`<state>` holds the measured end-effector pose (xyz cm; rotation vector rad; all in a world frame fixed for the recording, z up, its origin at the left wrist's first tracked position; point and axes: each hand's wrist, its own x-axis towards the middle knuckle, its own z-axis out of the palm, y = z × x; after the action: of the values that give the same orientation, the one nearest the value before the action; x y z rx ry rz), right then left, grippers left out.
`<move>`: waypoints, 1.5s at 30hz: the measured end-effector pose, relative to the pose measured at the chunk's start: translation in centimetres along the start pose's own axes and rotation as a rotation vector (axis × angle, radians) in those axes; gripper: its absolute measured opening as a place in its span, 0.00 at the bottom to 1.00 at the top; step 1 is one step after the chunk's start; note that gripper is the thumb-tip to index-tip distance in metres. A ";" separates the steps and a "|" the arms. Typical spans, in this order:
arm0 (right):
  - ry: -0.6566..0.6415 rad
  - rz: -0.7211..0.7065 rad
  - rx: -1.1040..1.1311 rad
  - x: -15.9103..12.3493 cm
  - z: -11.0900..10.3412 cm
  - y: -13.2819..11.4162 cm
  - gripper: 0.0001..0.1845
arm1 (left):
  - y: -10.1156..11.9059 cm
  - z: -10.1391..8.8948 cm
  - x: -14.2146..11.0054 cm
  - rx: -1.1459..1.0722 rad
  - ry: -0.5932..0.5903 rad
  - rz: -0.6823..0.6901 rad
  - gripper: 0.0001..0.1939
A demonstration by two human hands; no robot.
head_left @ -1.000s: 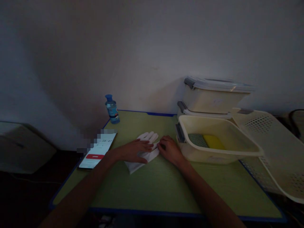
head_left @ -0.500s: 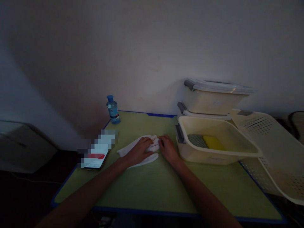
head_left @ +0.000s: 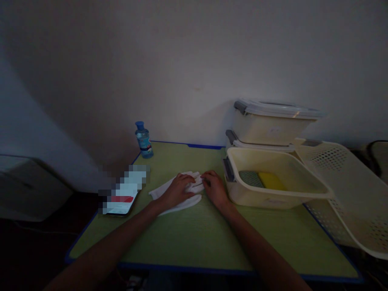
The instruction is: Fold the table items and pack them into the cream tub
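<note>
White gloves (head_left: 182, 193) lie folded on the green table (head_left: 194, 234), cuffs spread to the left. My left hand (head_left: 176, 190) rests flat on top of them, fingers stretched toward the glove fingertips. My right hand (head_left: 214, 188) sits just right of the gloves, its fingers curled and pinching the glove's right end at about the fingertips.
An open cream bin (head_left: 273, 198) holding a green and a yellow sponge (head_left: 271, 180) stands right of my hands, two lidded bins (head_left: 273, 121) stacked behind it. A perforated basket (head_left: 351, 190) leans at far right. A phone (head_left: 121, 194) and a small bottle (head_left: 143, 140) are left.
The glove, flat and pointing away a second ago, has been folded and turned sideways with its cuff to the left. My left hand slid right onto it; both hands barely moved since half a second ago.
</note>
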<state>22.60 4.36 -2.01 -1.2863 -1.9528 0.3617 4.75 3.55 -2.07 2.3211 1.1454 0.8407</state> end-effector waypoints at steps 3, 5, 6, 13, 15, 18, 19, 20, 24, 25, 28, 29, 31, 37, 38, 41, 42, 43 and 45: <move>0.034 0.004 0.032 0.1 -0.1 -0.1 0.11 | -0.1 -0.1 0.0 -0.048 -0.008 -0.041 0.19; 0.067 0.008 0.057 0.1 -0.2 -0.3 0.10 | -0.1 -0.1 0.0 -0.070 0.000 -0.062 0.20; 0.087 0.010 0.071 0.2 -0.4 -0.4 0.09 | -0.2 -0.1 0.0 -0.081 0.012 -0.065 0.21; 0.031 0.080 0.119 0.1 -0.9 -0.7 0.07 | -0.5 0.0 -0.1 -0.110 0.029 -0.022 0.18; -0.009 0.086 0.098 0.1 -0.9 -0.7 0.07 | -0.5 0.0 -0.1 -0.090 0.016 -0.020 0.17; -0.030 0.051 0.065 0.0 -0.8 -0.7 0.08 | -0.4 0.0 -0.2 -0.066 0.003 -0.010 0.16; -0.031 0.027 0.051 0.0 -0.8 -0.7 0.09 | -0.3 0.0 -0.2 -0.061 -0.001 -0.006 0.16; -0.029 0.000 0.038 0.0 -0.8 -0.8 0.09 | -0.3 -0.1 -0.2 -0.058 -0.004 -0.004 0.16; -0.045 -0.079 -0.016 -0.1 -0.9 -0.8 0.11 | -0.4 0.0 -0.2 -0.082 -0.009 0.004 0.14; -0.062 -0.083 -0.038 -0.1 -1.0 -0.8 0.11 | -0.5 0.0 -0.2 -0.092 -0.009 0.005 0.14; -0.117 -0.096 -0.134 -0.1 -1.3 -1.0 0.10 | -0.5 0.0 -0.2 -0.108 -0.015 -0.003 0.12; -0.136 -0.106 -0.172 -0.1 -1.4 -1.0 0.11 | -0.4 -0.1 -0.2 -0.109 -0.019 -0.011 0.11; -0.168 -0.125 -0.240 -0.1 -1.8 -1.3 0.12 | -0.2 -0.3 -0.2 -0.113 -0.033 -0.024 0.10; -0.218 -0.138 -0.340 0.0 -2.1 -1.6 0.13 | 0.1 -1.4 -0.2 -0.136 -0.102 -0.048 0.09; -0.227 -0.140 -0.354 -0.1 -2.1 -1.5 0.13 | 0.1 -1.5 -0.2 -0.134 -0.109 -0.050 0.08; -0.229 -0.159 -0.382 -0.1 -2.0 -1.3 0.13 | 0.1 -1.7 -0.3 -0.124 -0.116 -0.054 0.09; -0.223 -0.169 -0.383 -0.1 -2.0 -1.2 0.13 | 0.1 -1.7 -0.3 -0.122 -0.116 -0.054 0.10; -0.218 -0.176 -0.385 -0.1 -2.0 -1.2 0.13 | 0.1 -1.7 -0.4 -0.120 -0.114 -0.054 0.11; -0.221 -0.180 -0.396 -0.1 -2.0 -1.2 0.13 | 0.2 -1.6 -0.5 -0.118 -0.109 -0.058 0.13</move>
<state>23.32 3.44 0.03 -1.3403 -2.3950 0.0253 3.53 3.24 -0.96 2.1984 1.0822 0.7309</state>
